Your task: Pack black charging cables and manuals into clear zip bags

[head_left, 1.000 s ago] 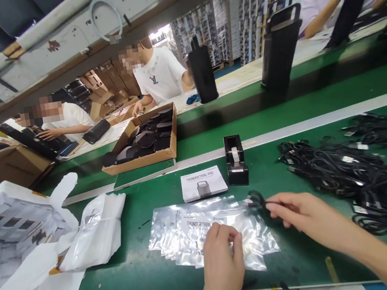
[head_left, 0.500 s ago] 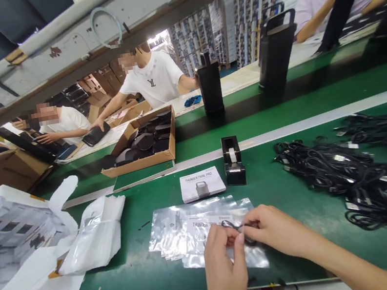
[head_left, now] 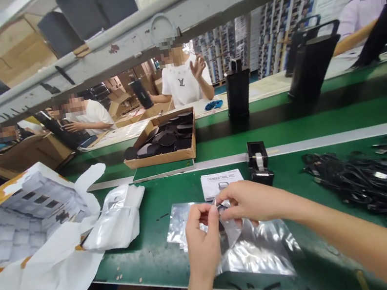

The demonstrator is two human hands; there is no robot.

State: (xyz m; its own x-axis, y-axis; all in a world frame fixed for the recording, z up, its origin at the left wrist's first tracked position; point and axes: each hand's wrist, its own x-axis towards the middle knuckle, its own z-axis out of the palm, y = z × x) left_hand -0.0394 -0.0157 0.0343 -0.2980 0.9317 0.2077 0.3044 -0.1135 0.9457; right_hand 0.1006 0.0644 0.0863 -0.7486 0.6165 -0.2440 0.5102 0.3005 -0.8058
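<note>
My left hand [head_left: 203,235] is closed, its thumb and forefinger pinching the top edge of a clear plastic bag [head_left: 233,237]. Beside it my right hand [head_left: 249,201] has its fingers closed around a coiled black cable [head_left: 220,208] at the mouth of this bag; fingers hide most of the cable. Other clear bags [head_left: 258,255] lie flat on the green bench below both hands. Just behind my hands sits a stack of white printed leaflets [head_left: 221,180], partly covered by my right hand. A black tape dispenser [head_left: 260,166] stands to its right.
A pile of black cables [head_left: 355,182] lies at right. On the left are a bundle of white bags [head_left: 118,217] and an opened lined bag [head_left: 51,208]. Farther back stand a cardboard tray [head_left: 160,158] of black parts and black speakers [head_left: 238,90]. Co-workers [head_left: 183,85] sit opposite.
My hands have lifted off the bench towards the leaflets, raising a bag's edge with the cable. The view has turned left. The co-worker opposite has lifted a black speaker and raised the other hand.
</note>
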